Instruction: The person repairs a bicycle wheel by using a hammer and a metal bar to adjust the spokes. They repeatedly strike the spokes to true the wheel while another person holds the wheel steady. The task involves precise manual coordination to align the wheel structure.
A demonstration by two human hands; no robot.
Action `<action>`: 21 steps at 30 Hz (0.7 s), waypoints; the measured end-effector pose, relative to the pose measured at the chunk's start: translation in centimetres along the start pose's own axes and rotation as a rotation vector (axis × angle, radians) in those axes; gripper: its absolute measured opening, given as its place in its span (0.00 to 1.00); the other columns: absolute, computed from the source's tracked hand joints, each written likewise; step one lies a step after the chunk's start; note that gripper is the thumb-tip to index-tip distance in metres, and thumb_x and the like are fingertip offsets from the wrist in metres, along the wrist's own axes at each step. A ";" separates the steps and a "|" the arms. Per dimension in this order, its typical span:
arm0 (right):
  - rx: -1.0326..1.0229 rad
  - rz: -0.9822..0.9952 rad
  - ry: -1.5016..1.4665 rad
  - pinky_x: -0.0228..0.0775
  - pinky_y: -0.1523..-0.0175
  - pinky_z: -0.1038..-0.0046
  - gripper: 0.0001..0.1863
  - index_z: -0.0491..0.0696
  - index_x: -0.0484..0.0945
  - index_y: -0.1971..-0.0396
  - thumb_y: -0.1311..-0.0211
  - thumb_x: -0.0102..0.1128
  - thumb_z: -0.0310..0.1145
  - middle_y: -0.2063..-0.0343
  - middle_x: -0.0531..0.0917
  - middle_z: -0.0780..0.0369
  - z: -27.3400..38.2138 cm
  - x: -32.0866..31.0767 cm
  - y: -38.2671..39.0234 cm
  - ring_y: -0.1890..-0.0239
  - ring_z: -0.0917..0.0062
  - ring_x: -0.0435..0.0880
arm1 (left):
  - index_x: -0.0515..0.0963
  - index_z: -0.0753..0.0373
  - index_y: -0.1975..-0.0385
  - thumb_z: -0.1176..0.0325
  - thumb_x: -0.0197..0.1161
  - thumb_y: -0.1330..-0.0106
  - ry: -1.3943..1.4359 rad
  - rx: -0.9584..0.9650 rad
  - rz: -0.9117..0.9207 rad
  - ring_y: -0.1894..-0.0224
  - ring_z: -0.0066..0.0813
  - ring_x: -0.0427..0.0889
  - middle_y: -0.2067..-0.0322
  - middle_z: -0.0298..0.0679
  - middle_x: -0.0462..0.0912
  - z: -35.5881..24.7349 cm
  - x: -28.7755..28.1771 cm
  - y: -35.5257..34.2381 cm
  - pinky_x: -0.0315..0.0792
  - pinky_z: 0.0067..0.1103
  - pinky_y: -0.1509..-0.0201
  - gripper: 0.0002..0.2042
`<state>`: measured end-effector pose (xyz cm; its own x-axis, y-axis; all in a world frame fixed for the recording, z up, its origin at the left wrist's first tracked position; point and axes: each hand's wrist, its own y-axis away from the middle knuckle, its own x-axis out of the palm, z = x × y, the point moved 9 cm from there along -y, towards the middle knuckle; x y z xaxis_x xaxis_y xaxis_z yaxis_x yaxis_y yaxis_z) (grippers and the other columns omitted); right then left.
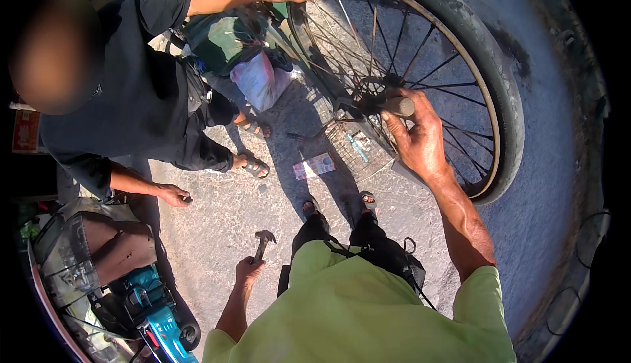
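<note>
Above the pavement (pixel 204 251), the left hand (pixel 248 271) grips a hammer (pixel 261 250) slanting away, head foremost; the right hand (pixel 424 145) clasps a rod (pixel 399 106) at the wheel (pixel 507 110)'s hub, round end facing right.

Ground (pixel 210 251): rough, pale grey | light: strong sun | shadows (pixel 284 153): dark, sharp-edged

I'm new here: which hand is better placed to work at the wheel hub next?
Probably the right hand: it grips a cylindrical handle beside the hub; the left hand holds a hammer farther away.
</note>
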<state>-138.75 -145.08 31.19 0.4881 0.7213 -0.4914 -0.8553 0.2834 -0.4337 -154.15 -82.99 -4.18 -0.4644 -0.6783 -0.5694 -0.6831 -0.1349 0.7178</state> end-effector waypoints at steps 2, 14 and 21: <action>0.026 0.033 -0.035 0.76 0.55 0.69 0.17 0.38 0.76 0.53 0.40 0.69 0.28 0.62 0.81 0.53 -1.0 0.7 -0.4 0.60 0.67 0.83 | 0.80 0.64 0.75 0.59 0.73 0.46 0.121 0.058 0.049 0.78 0.20 0.71 0.81 0.32 0.77 -2.1 0.6 -0.6 0.65 0.24 0.73 0.14; 0.093 0.383 -0.018 0.76 0.51 0.70 0.15 0.43 0.76 0.52 0.34 0.64 0.33 0.61 0.84 0.60 -0.7 1.5 -1.6 0.59 0.77 0.82 | 0.77 0.69 0.53 0.63 0.61 0.31 0.279 0.754 0.283 0.71 0.16 0.74 0.72 0.33 0.80 -41.5 -3.4 7.7 0.68 0.17 0.67 0.15; 0.000 0.517 0.073 0.77 0.52 0.66 0.16 0.45 0.75 0.51 0.34 0.64 0.35 0.64 0.85 0.58 0.6 2.8 -1.9 0.60 0.73 0.85 | 0.76 0.66 0.55 0.61 0.53 0.26 0.181 1.089 0.444 0.77 0.14 0.71 0.73 0.33 0.79 -54.2 -5.8 17.1 0.66 0.14 0.75 0.13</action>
<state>-135.84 -143.26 31.10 0.0127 0.7211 -0.6927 -0.9879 -0.0981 -0.1202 -132.53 -120.52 33.11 -0.7549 -0.6145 -0.2291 -0.6424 0.7632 0.0696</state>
